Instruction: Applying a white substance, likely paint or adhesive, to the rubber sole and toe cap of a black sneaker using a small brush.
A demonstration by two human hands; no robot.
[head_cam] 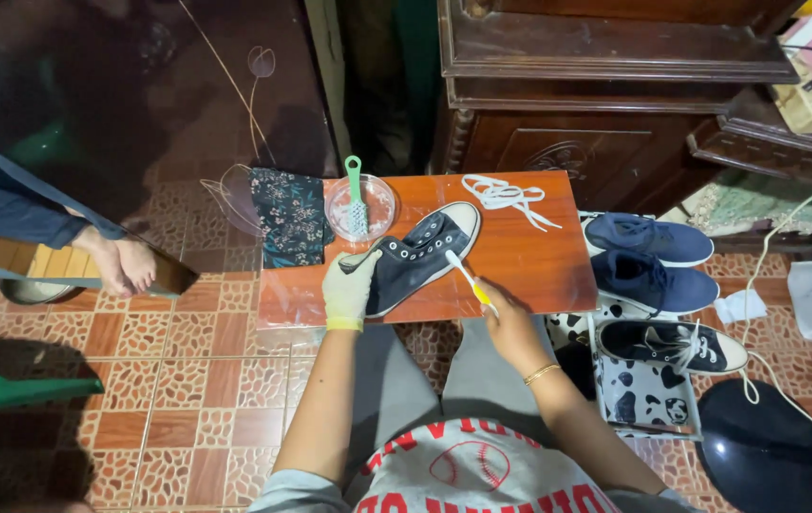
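Observation:
A black canvas sneaker (pixel 417 255) with a white sole and no laces lies on a small orange table (pixel 539 261). My left hand (pixel 348 289), in a pale glove, grips the sneaker's heel end. My right hand (pixel 501 313), bare with a thin gold bracelet, holds a white and yellow toothbrush (pixel 468 278) whose head rests against the sneaker's side near the eyelets. White laces (pixel 508 197) lie loose on the table's far right part.
A clear bowl (pixel 360 208) with a green-handled brush (pixel 356 195) stands at the table's back, beside a dark floral cloth (pixel 290 217). Two navy sneakers (pixel 651 258) and a black one (pixel 674 344) lie right. Another person's foot (pixel 124 262) rests left; dark wooden cabinet behind.

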